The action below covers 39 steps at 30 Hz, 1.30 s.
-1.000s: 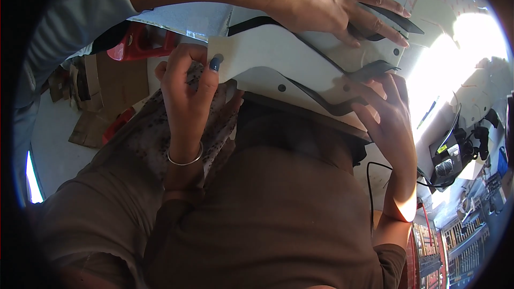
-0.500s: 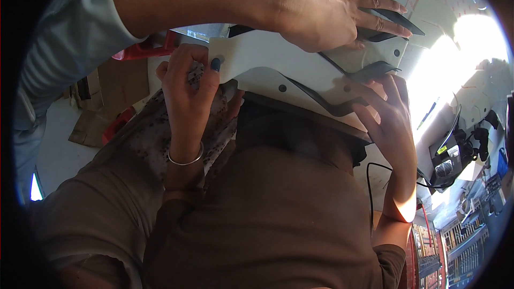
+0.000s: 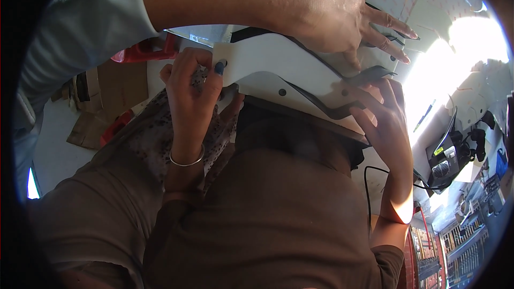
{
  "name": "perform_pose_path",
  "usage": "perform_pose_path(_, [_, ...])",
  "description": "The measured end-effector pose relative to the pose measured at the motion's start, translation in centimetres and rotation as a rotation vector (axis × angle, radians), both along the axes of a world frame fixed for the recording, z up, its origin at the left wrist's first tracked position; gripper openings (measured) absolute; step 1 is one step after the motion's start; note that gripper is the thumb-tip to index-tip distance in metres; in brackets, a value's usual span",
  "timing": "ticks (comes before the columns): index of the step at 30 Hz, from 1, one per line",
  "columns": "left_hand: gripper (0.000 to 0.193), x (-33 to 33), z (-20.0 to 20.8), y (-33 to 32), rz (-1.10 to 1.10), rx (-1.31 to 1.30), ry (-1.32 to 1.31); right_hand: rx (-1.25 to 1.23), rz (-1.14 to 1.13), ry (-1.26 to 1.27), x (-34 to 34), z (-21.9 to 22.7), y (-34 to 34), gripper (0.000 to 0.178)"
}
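My left hand (image 3: pixel 191 83) pinches the left end of a white curved panel (image 3: pixel 267 56), its dark-nailed thumb beside a small round hole. My right hand (image 3: pixel 383 109) has bent fingers at the panel's right end, index finger by another hole and thumb just below; its other fingers are partly hidden. A thin dark wavy piece (image 3: pixel 316 101) shows along the panel's lower edge. Under them lies another pale panel (image 3: pixel 257 85) with round dark holes. Another person's hand (image 3: pixel 342 18) reaches from the upper left over the far side of the stack, fingers spread above dark pieces.
A co-worker's pale sleeve (image 3: pixel 96 27) and forearm cross the top left. A red object (image 3: pixel 147 51) and brown cardboard (image 3: pixel 123 88) lie at the left. On the right are a black-and-grey device (image 3: pixel 443 163) with a cable and racks (image 3: pixel 466 235); sunlight glares off the surface there.
The other person's hand has shifted a little right, with its fingers spread wider. My hands keep their holds; the panel's left end has moved slightly right and down.
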State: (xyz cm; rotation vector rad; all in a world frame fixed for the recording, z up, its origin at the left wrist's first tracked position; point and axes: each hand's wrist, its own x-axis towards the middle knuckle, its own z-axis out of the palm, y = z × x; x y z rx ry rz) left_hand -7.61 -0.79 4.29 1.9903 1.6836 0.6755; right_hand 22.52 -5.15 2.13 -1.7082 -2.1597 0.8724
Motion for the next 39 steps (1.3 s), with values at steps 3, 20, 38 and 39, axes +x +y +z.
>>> perform_pose_path(3, [0.018, -0.4, -0.5, -0.1, 0.020, -0.010, -0.034, -0.004, 0.003, 0.004, -0.1, 0.0, -0.1, 0.032])
perform_pose_path(20, [0.012, -1.4, -0.5, -0.1, -0.162, 0.212, -0.019, 0.294, 0.005, 0.240, -5.7, 3.5, 4.0, 0.020])
perform_pose_path(38, [0.009, -3.1, -4.9, 2.4, -0.089, -0.072, -0.058, 0.477, 0.127, -0.054, -9.6, 1.0, 8.3, 0.019])
perform_pose_path(39, [0.009, -3.0, -4.8, 2.4, -0.087, -0.075, -0.062, 0.472, 0.139, -0.068, -9.6, 0.9, 8.4, 0.019])
